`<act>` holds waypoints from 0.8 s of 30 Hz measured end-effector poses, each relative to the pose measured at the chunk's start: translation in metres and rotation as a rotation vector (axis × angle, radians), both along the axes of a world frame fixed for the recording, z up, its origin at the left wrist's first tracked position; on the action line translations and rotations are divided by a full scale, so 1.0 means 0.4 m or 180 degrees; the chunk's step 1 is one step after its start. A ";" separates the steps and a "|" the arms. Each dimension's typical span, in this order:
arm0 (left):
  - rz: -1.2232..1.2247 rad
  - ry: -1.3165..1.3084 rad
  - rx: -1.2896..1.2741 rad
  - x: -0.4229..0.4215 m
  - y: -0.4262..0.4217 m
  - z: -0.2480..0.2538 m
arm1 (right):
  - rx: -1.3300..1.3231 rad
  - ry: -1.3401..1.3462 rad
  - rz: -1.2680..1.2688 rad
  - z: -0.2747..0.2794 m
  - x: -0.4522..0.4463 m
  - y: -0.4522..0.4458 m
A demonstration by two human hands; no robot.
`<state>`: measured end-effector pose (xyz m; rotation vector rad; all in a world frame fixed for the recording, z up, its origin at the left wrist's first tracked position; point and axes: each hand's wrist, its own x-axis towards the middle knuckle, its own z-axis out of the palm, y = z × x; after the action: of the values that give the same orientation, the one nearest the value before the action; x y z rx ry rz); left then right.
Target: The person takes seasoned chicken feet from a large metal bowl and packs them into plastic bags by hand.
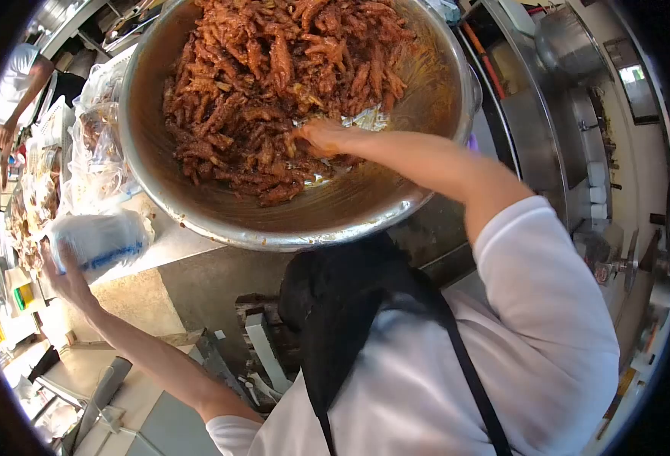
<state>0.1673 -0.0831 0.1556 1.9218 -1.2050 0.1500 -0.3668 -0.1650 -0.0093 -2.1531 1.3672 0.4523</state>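
A large metal bowl (236, 239) holds a heap of sauced, reddish-brown chicken feet (282, 68). My right hand (323, 137) reaches into the bowl, its fingers closed at the near edge of the heap. The fingertips are partly hidden among the chicken feet. Out to the left, my left hand (69, 283) grips the end of a bundle of clear plastic bags (107, 234) with blue print. This bundle lies on the counter beside the bowl; some of my left fingers are hidden behind it.
Filled clear bags (96, 156) and white baskets (52, 125) stand left of the bowl. Another person's arm (27, 95) shows at the far left. A steel counter (532, 114) and a large pot (570, 44) are at the right.
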 end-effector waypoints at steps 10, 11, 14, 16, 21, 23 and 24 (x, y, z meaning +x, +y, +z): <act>0.0919 -0.1108 0.0220 0.009 0.012 0.124 | 0.0195 -0.0229 -0.1409 0.100 -0.220 -0.029; -0.0180 -0.1357 -0.0685 0.089 0.015 0.105 | -0.0135 -0.0157 -0.1196 0.096 -0.202 -0.023; 0.1204 -0.1442 -0.0563 0.052 0.042 0.282 | -0.0915 0.0067 -0.0405 -0.019 -0.130 -0.019; 0.1055 -0.1159 -0.1115 0.006 0.094 0.368 | -0.1231 0.0208 0.0322 -0.188 -0.134 -0.046; 0.0746 0.1506 -0.1380 -0.221 0.232 0.410 | 0.0930 0.0314 -0.1163 0.000 -0.192 -0.020; 0.0687 0.1782 -0.0678 -0.290 0.239 0.296 | 0.1261 -0.0127 -0.2475 0.055 -0.179 0.048; 0.0296 0.1522 -0.0259 -0.213 0.234 0.171 | 0.1251 -0.0306 -0.3066 0.100 -0.150 0.071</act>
<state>0.0820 0.0104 0.2239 1.8063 -0.7790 -0.2006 -0.4268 -0.1366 0.0305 -1.0124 1.8585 0.1923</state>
